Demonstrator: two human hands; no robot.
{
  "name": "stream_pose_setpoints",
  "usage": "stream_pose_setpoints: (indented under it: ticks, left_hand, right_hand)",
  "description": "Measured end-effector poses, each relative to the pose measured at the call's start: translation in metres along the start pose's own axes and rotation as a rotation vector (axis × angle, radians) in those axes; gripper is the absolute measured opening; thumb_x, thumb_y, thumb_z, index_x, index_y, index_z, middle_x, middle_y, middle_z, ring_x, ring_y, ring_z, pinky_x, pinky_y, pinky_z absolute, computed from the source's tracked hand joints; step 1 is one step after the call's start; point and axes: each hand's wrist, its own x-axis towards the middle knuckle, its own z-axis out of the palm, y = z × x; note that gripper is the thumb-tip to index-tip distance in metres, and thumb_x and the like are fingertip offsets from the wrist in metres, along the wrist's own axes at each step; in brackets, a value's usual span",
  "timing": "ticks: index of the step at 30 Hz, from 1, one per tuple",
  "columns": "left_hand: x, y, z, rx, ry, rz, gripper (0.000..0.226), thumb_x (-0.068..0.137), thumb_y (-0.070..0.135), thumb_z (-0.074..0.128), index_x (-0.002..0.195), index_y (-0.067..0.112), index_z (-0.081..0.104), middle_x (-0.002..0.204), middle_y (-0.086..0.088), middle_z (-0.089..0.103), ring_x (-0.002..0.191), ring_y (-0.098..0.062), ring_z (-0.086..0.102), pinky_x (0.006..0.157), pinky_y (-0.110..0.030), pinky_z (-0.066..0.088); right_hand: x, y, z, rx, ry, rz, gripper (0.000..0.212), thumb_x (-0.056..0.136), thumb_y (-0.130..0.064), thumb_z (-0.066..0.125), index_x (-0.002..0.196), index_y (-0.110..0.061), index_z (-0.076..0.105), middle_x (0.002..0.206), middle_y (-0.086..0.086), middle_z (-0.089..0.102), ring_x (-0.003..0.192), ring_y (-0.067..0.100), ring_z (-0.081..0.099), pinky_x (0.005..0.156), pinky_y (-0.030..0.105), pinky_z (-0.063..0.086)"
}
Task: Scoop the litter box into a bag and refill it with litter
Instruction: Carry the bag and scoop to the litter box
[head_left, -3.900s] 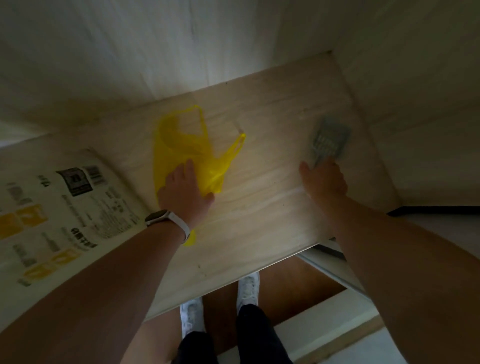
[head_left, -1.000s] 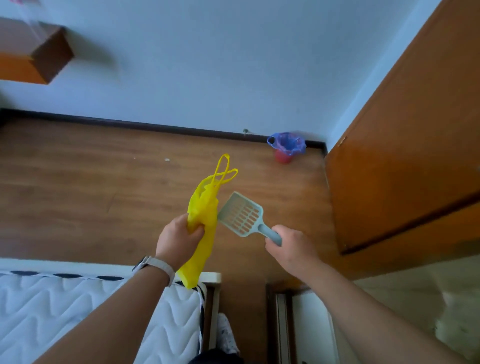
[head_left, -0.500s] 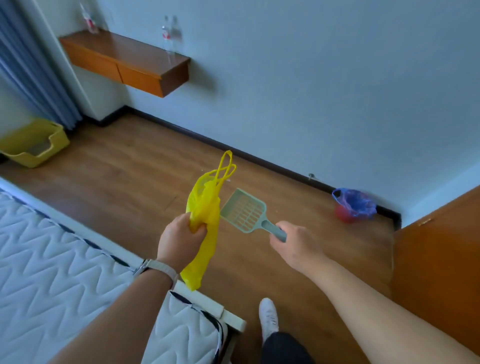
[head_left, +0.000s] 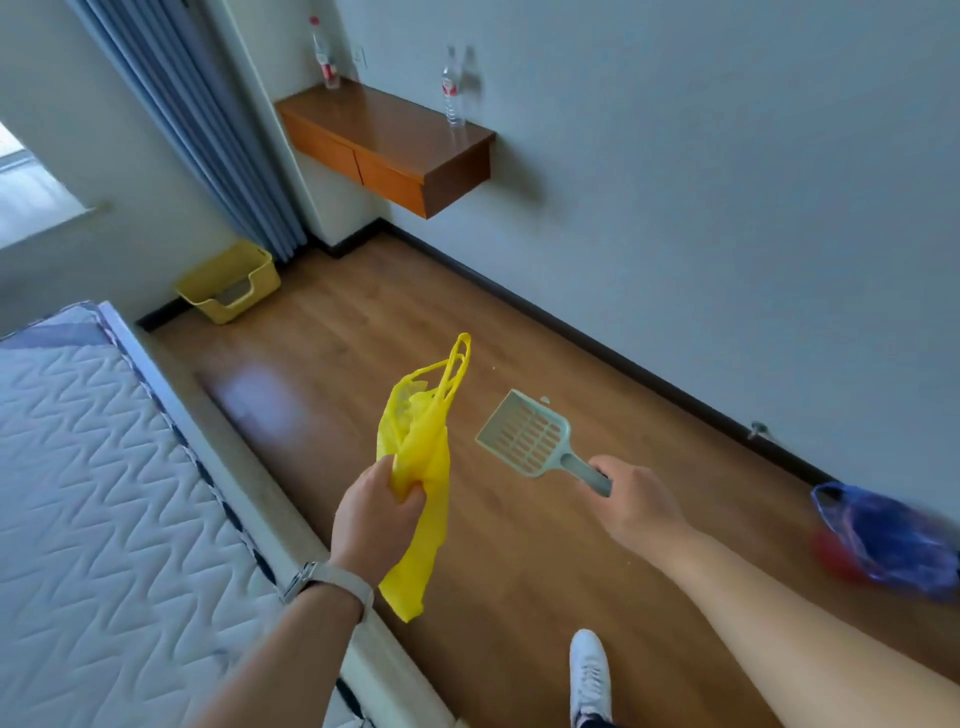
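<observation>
The litter box (head_left: 228, 283) has come into view, well ahead and left of the fingers (head_left: 415, 503). The left hand (head_left: 374, 514) clenches the bag (head_left: 421, 452); the scoop (head_left: 522, 434) handle sits wrapped in the right hand (head_left: 639, 506). Scooping probably waits on walking over.

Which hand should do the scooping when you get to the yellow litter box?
The right hand, probably: it grips the scoop by its handle, slotted end forward. The left hand grips the yellow bag, so it suits holding that. The litter box sits far off by the curtain.
</observation>
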Motion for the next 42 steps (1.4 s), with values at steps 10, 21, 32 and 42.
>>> stream_pose_setpoints:
  ticks: [10, 21, 32, 42]
  left_hand:
    - [0.088, 0.069, 0.041, 0.037, 0.053, -0.019, 0.022, 0.080, 0.022, 0.063, 0.069, 0.012, 0.047, 0.062, -0.002, 0.049, 0.058, -0.023, 0.046, 0.054, -0.039, 0.042]
    - [0.162, 0.008, -0.005, 0.086, 0.115, -0.079, 0.019, 0.080, 0.024, 0.063, 0.070, 0.017, 0.049, 0.068, 0.004, 0.052, 0.063, -0.023, 0.050, 0.057, -0.036, 0.044]
    - [0.346, -0.106, -0.112, 0.163, 0.097, -0.003, 0.013, 0.083, 0.029, 0.060, 0.081, 0.017, 0.057, 0.079, 0.004, 0.058, 0.072, -0.023, 0.056, 0.065, -0.035, 0.049]
    - [0.459, -0.174, -0.158, 0.209, 0.100, -0.049, 0.016, 0.083, 0.033, 0.058, 0.081, 0.018, 0.054, 0.079, 0.004, 0.057, 0.072, -0.025, 0.055, 0.063, -0.035, 0.048]
  right_hand:
    - [0.112, 0.019, -0.074, 0.026, -0.018, -0.134, 0.030, 0.096, -0.038, 0.051, 0.074, -0.018, 0.050, 0.058, -0.004, 0.047, 0.047, 0.010, 0.036, 0.047, 0.030, 0.034]
    - [0.210, -0.073, -0.050, 0.037, -0.101, -0.272, 0.028, 0.095, -0.036, 0.053, 0.072, -0.021, 0.051, 0.054, -0.005, 0.048, 0.042, 0.006, 0.037, 0.043, 0.026, 0.038]
    - [0.359, -0.249, -0.003, -0.063, -0.056, -0.314, 0.027, 0.095, -0.038, 0.053, 0.073, -0.022, 0.052, 0.059, -0.001, 0.055, 0.048, 0.013, 0.047, 0.049, 0.036, 0.051]
    - [0.495, -0.346, 0.037, -0.056, -0.069, -0.339, 0.026, 0.095, -0.039, 0.053, 0.074, -0.024, 0.054, 0.059, -0.003, 0.056, 0.048, 0.011, 0.050, 0.047, 0.025, 0.050]
